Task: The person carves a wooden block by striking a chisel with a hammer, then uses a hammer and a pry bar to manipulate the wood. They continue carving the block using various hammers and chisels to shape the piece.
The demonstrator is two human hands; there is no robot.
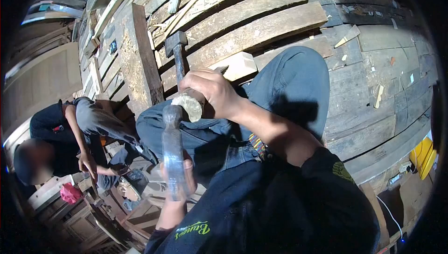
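Observation:
My right hand (210, 90) is wrapped round a tool with a thick, round wooden handle (189, 107), its pale, frayed butt facing me. Beyond the fingers, in line with it, extend a dark metal shank and a blocky metal head (176, 42). Lower down, my left hand (184, 177) grips a hammer (172, 156) with a shiny, motion-blurred handle. The hammer's rounded metal head (172, 116) overlaps the frayed butt in this view. Both hands are over my lap, between my bent knees. A pale wood block (240, 66) lies just past my right hand.
Thick planks (261, 30) with shavings lie ahead, beside an upright beam (137, 53). Another person (70, 132) sits close on the left, hands low. Wood scraps (347, 37) are scattered over the boards at right. A yellow object (422, 157) and a white cable (392, 214) are at far right.

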